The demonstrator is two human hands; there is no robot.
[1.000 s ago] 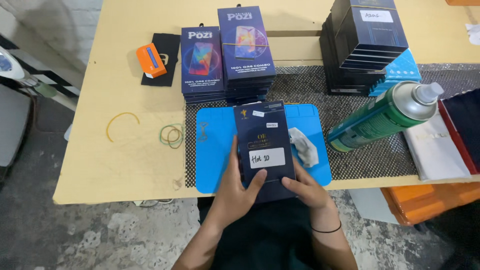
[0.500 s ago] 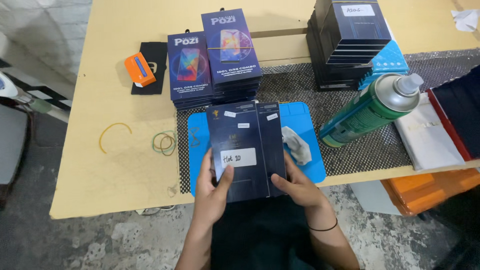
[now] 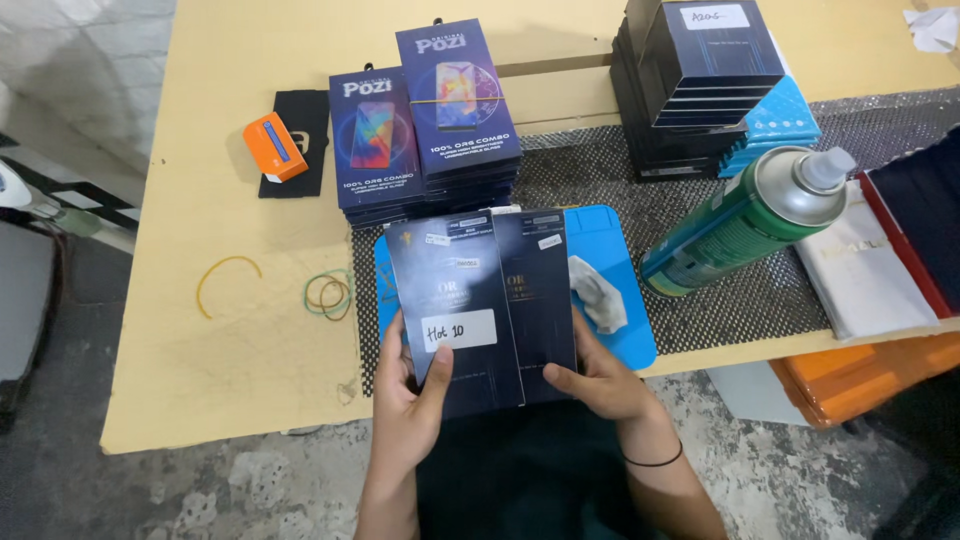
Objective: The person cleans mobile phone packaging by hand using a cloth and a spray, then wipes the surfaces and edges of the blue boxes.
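Over the tabletop's [image 3: 200, 330] near edge, the left hand [image 3: 405, 405] has its grip clenched on a dark blue flat box [image 3: 452, 315] bearing a white label, while the right hand [image 3: 600, 380] grips a second dark box [image 3: 540, 300] just beside it, above a blue mat [image 3: 625, 290].

Boxes [image 3: 480, 310] in my hands: dark navy, top one with a white label. Mat [image 3: 625, 310] under them: bright blue. Table [image 3: 200, 200]: pale yellow-tan. Grip liner [image 3: 740, 300]: black mesh with light dots. Spray can [image 3: 745, 220]: green, silver top, white nozzle. Stacked packs [image 3: 420, 130]: purple-blue (multicolour phone picture on front). Small block [image 3: 274, 147]: orange. Rubber bands [image 3: 328, 293]: yellow, green, orange.
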